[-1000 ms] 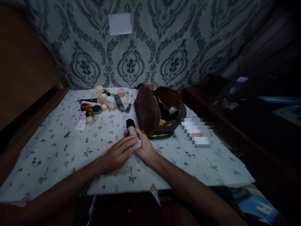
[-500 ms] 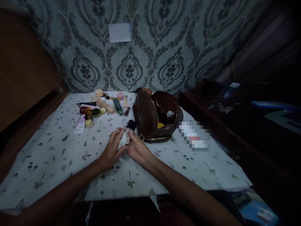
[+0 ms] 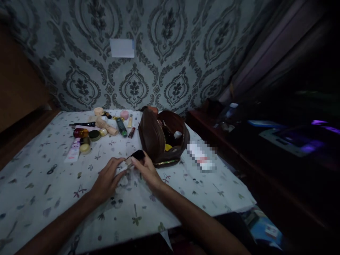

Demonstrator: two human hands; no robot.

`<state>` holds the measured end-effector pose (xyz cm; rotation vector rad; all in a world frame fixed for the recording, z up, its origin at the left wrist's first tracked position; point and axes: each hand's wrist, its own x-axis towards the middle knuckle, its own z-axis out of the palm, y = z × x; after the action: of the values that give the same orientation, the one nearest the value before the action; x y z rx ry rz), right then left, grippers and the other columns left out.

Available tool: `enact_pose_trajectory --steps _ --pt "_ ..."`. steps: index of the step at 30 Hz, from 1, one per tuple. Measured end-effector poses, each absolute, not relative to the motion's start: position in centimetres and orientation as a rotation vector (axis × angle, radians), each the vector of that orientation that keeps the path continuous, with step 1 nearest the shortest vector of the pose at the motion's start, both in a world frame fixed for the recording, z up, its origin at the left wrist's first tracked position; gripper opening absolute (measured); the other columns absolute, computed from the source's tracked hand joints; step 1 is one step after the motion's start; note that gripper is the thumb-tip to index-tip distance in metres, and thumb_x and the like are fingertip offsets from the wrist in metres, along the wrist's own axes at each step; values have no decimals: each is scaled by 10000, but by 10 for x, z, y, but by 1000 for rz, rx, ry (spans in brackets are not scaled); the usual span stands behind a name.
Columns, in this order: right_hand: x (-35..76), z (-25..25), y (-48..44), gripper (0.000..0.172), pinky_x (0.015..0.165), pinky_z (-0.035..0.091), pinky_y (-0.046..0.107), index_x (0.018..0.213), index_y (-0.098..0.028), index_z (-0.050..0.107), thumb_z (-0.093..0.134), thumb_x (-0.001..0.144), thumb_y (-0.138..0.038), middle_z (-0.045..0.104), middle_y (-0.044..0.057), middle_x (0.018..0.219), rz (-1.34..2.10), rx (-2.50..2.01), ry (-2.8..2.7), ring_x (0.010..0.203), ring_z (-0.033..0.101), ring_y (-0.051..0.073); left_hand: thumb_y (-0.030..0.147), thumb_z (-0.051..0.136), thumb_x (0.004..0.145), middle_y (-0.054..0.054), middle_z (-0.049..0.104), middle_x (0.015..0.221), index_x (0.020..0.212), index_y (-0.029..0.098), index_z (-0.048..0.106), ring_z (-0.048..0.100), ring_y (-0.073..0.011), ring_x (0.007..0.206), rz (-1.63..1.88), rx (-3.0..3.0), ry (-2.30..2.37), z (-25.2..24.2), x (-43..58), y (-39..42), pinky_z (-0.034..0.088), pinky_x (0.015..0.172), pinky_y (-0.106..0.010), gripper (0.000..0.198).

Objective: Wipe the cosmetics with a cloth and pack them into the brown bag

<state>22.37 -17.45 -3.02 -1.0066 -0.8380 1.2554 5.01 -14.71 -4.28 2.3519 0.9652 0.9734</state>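
My right hand (image 3: 150,173) grips a small glass cosmetic bottle (image 3: 129,161) with a black cap (image 3: 138,154), thumb along its side and fingers behind the cap. The bottle lies tilted, cap towards the upper right. My left hand (image 3: 107,179) is closed on a crumpled white tissue or cloth (image 3: 123,178) pressed at the lower end of the bottle; its exact edges are blurred. Just beyond my right hand stands an open brown handbag (image 3: 151,138). Inside it show a white-capped container (image 3: 177,135) and something yellow (image 3: 168,147).
Several cosmetics lie at the back left: a pinkish tube (image 3: 73,151), an amber bottle (image 3: 80,132), a dark green jar (image 3: 94,135), a green tube (image 3: 121,127). Right of the bag is a blurred-out packet (image 3: 202,156). A patterned cloth (image 3: 207,198) covers the table.
The view has swung to the right. The bottle has tipped flatter, and my right hand now sits nearer its cap. My left hand with the white tissue has moved down along the bottle's lower end.
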Motion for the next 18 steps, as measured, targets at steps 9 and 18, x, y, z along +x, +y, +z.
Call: enact_pose_trajectory --steps 9,18 --pt "240 -23 -177 356 660 455 252 908 -188 591 742 728 -454 601 -17 785 1142 -1112 -1008 710 576 135 213 448 958 -61 569 1020 1253 198 482 604 -199 924 988 2625 904 -46 48 -144 526 769 -289 297" --pt "240 -19 -180 356 567 478 260 952 -205 534 656 811 -508 630 -9 760 1143 -1157 -1047 657 646 162 127 437 925 -95 562 1011 1280 144 468 585 -216 925 994 2799 909 -45 44 -145 526 740 -287 356"
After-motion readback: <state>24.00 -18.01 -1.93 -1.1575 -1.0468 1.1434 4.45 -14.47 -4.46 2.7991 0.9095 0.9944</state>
